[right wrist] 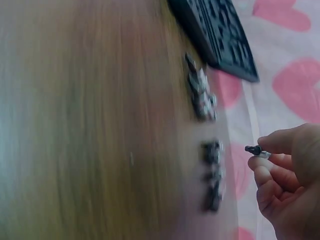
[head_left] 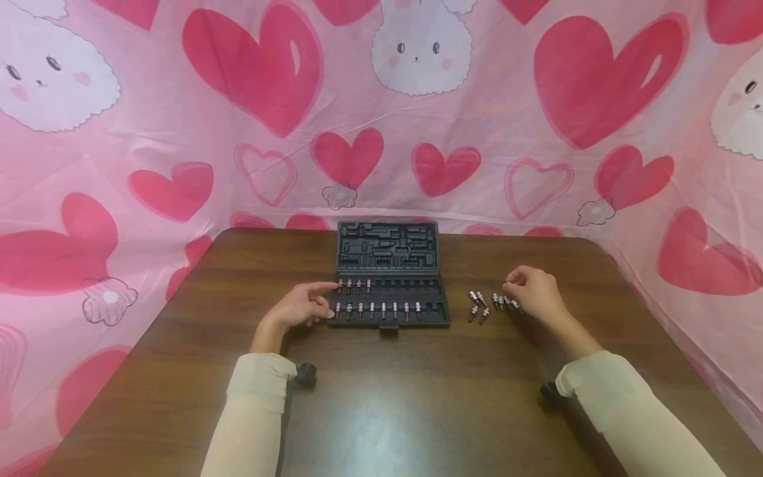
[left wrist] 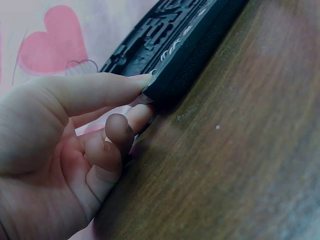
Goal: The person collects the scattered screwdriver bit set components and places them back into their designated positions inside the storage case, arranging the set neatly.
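Observation:
A black socket-bit case lies open on the table, its lid raised at the back. Short chrome socket bits with dark tips fill part of its two rows. My left hand grips the case's left end; the left wrist view shows the thumb on the rim at one corner and a finger lower down. My right hand is above the table right of the case. Between its thumb and fingertip it pinches one socket bit, dark tip pointing outward. Loose socket bits lie between that hand and the case.
More loose socket bits lie in a second cluster beneath the right hand. Slots at the right of both case rows hold no bits. A pink cloth with hearts hangs behind the brown wooden table.

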Available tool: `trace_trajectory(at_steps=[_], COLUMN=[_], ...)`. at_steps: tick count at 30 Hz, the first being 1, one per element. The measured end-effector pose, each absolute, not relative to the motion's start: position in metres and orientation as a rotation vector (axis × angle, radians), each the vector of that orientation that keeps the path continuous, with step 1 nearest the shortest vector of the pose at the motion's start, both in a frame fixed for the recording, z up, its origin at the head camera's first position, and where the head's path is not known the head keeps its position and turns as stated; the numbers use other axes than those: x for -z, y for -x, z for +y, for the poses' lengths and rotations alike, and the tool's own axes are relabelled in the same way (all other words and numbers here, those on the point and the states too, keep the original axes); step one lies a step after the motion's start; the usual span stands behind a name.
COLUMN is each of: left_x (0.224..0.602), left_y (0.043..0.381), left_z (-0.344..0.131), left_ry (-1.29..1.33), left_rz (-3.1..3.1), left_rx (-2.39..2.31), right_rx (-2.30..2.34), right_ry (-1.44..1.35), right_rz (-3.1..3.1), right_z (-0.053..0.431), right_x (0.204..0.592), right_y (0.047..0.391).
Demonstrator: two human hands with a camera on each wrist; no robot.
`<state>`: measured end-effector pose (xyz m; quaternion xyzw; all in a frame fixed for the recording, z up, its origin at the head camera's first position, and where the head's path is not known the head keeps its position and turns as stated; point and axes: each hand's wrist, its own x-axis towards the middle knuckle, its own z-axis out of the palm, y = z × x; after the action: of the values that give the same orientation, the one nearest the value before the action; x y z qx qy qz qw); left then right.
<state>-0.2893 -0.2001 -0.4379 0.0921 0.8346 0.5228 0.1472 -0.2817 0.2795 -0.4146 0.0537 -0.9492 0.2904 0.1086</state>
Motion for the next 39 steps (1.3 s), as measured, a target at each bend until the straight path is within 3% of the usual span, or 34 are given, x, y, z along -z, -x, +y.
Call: trace_trajectory(at_steps=[18, 39], left_x=[0.441, 0.439], left_y=[0.29, 0.29], left_z=[-0.202, -0.201], left_ry=[-0.256, -0.263], left_rz=[2.408, 2.415], left_rx=[-1.504, -1.5], right_rx=[-1.059, -1.057], right_ry=[-0.273, -0.337], right_rz=[-2.8, -2.79], right_z=[0.194, 0.163], right_x=[0.427, 0.436], right_y=[0.282, 0.279])
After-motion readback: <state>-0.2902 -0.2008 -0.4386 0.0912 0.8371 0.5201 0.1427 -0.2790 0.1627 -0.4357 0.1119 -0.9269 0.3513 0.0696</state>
